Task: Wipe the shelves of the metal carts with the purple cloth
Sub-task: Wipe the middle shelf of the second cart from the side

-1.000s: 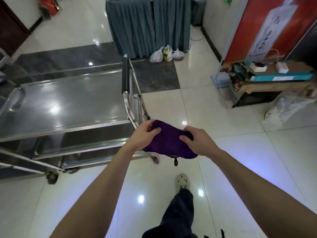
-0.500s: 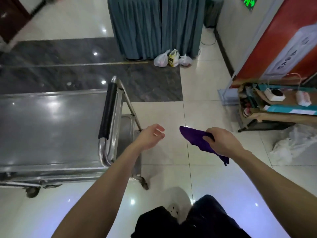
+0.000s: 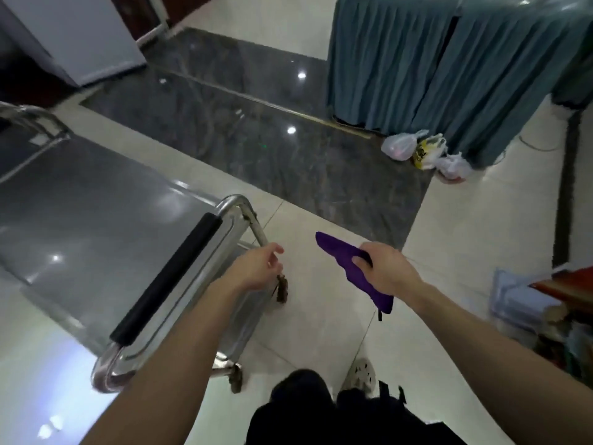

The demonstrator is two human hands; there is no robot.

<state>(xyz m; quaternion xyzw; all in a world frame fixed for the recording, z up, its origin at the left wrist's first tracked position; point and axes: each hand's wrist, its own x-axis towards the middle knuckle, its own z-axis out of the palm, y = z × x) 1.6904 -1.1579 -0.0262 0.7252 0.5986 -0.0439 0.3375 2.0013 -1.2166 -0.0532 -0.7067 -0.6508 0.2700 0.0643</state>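
A metal cart with a shiny steel top shelf fills the left of the view. Its curved handle with a black grip faces me. My right hand grips the folded purple cloth in the air, to the right of the cart's end. My left hand hovers with loose fingers just beside the handle's upright, holding nothing. The cart's lower shelves are mostly hidden under the top one.
Teal skirted tables stand at the back right with several plastic bags on the floor before them. A low stand with clutter sits at the right edge. A white cabinet is far left. My shoe shows below.
A second ago both hands held the cloth. My left hand let go, and my right hand now carries it alone. My view has swung round the cart's handle end.
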